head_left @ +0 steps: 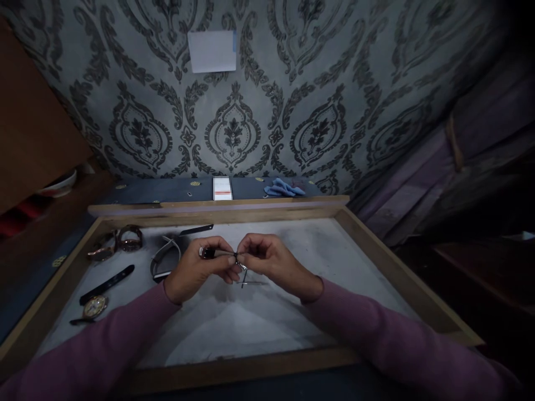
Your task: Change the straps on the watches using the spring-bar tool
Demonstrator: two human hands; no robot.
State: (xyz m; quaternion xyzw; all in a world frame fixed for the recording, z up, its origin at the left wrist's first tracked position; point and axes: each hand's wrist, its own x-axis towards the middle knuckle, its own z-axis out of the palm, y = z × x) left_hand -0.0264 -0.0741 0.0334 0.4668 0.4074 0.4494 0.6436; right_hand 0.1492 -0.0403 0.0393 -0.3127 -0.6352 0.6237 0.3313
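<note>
Both hands meet near the middle of a shallow wooden-framed tray (pixel 384 267). My left hand (pixel 200 264) pinches one side of a narrow watch strap (pixel 223 254), dark at its left part. My right hand (pixel 267 256) grips its other end, thumb against forefinger. A shiny metal piece (pixel 242 266) shows just under the fingertips; its exact kind is hidden. Below the hands, a thin metal rod (pixel 253 283) lies on the white surface, and another slim dark one stands across it. Left of my left hand rests a watch with a pale strap (pixel 161 262).
At the tray's left lie two coppery watches (pixel 131 239), a black strap (pixel 107 283) and a round-dialled watch (pixel 95 306). Another black strap (pixel 196 229) lies near the back rail. Behind the tray are a white-and-red box (pixel 222 188) and a blue cloth (pixel 284 187).
</note>
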